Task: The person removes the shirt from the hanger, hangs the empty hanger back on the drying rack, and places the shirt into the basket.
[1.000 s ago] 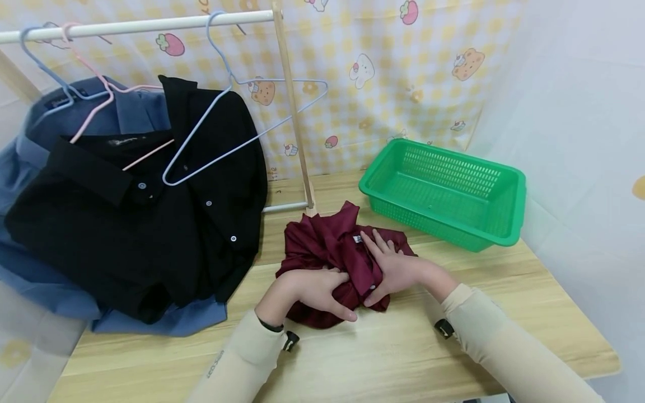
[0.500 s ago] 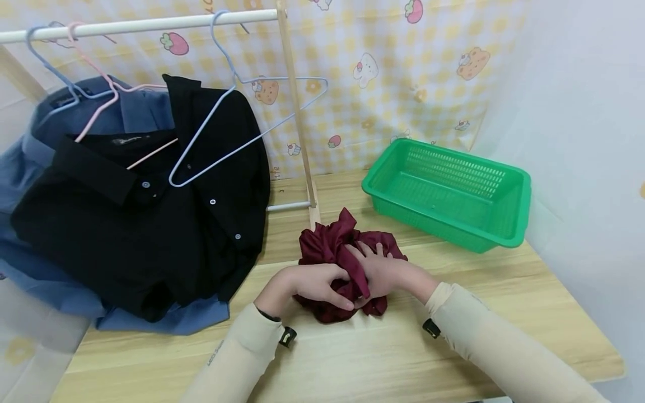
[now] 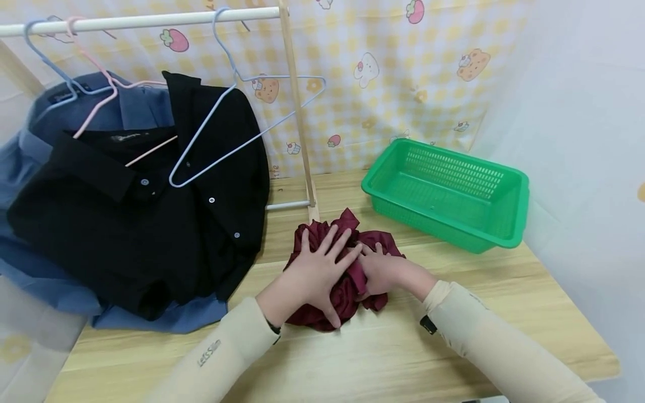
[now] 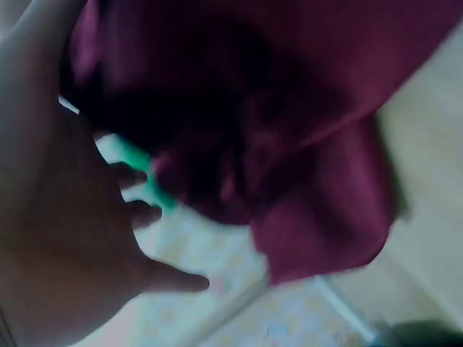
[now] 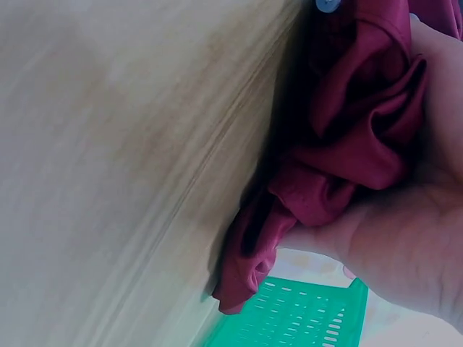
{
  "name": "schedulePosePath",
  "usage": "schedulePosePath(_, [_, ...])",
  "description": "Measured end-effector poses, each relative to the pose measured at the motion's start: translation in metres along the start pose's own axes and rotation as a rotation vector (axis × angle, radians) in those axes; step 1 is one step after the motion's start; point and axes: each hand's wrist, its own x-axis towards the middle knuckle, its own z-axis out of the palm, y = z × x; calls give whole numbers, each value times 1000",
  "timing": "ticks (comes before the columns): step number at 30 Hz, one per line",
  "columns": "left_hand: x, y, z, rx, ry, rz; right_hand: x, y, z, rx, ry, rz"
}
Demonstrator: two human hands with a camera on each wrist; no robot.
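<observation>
Maroon shirt (image 3: 345, 298) bunched, hands (image 3: 313, 275) on it, R (image 3: 381, 272) prob. gripping.

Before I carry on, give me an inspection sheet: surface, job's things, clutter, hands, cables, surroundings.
Surface: pale wooden table.
Job's things: dark red shirt, bunched on the table.
Clutter: green basket, nothing seen inside; pale object cut off at the head view's bottom edge.
Hands: left hand spread on the shirt; right hand holding a bunch of it.
Cables: nothing seen.
Surroundings: clothes rack with a black shirt, a blue shirt and a bare hanger; patterned curtain behind.
</observation>
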Motion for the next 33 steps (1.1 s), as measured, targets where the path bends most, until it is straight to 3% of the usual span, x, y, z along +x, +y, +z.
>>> schedulePosePath(5, [15,-5,16,129,-39,-112,3,-1,1,41,0,49])
schedulePosePath(12, [26,-20,25,71,-50,-168,1,-1,9,-22,73,41])
schedulePosePath(15, [30,-20,28,60,-18,-163,-4,-6,12,-12,160,22])
schedulePosePath(20, [36,-20,37,-16,86,-159,-11,-17,18,27,345,-45])
schedulePosePath(24, [39,-23,38,-258,167,-205,-17,-19,19,-120,429,-114])
schedulePosePath(29, [40,-28,33,-713,225,-295,-21,-17,9,-296,517,-171])
schedulePosePath(33, [37,-29,30,-1142,193,-254,-21,-15,0,-362,520,-157])
